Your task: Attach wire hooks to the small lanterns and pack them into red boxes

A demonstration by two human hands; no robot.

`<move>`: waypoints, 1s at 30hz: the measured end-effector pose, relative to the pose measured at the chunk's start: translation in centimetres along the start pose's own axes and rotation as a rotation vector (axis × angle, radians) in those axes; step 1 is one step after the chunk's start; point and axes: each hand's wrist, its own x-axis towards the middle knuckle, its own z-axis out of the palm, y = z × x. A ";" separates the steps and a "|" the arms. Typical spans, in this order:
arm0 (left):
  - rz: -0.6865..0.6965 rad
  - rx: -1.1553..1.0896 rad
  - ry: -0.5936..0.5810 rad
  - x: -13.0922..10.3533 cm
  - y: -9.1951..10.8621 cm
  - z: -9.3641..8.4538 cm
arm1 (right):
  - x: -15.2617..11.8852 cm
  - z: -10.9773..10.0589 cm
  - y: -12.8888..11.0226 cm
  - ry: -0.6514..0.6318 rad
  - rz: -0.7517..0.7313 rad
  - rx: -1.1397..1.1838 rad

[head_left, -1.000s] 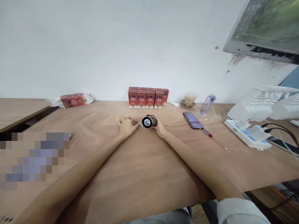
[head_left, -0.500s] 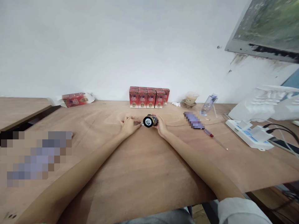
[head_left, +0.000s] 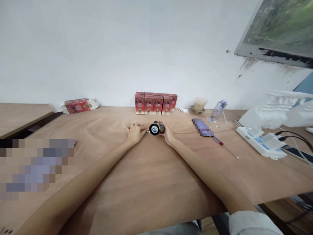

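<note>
Near the middle of the table [head_left: 137,182] a small black-and-gold lantern [head_left: 155,129] lies on its side. Its round black base, with a silvery disc in the centre, faces me. My right hand [head_left: 168,133] is wrapped round the lantern's body from the right, which hides part of it. On the other side my left hand [head_left: 135,133] is closed in a pinch, its fingertips close to the base's left edge. A tiny whitish or metallic bit shows at those fingertips, too small to name.
Several red boxes [head_left: 153,104] stand in a block against the wall. An opened red box [head_left: 78,106] lies to the left. Rightward are a drink cup [head_left: 199,103], a clear bottle [head_left: 218,109], a phone [head_left: 202,127], a screwdriver [head_left: 226,147] and a power strip [head_left: 260,143].
The view has tipped up very slightly. Both hands stay by the lantern in nearly the same pose, with only a slight shift at the left fingertips.
</note>
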 end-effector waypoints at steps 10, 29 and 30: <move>0.094 -0.010 0.080 -0.1 0.0 0.1 | 0.1 -0.3 0.1 0.002 0.006 -0.008; 0.650 -0.039 0.471 -2.2 1.0 -0.6 | 0.4 -0.4 0.5 -0.035 -0.006 -0.044; 0.657 -0.030 0.490 -2.1 0.9 -0.6 | 0.4 -0.5 0.5 -0.037 -0.007 -0.048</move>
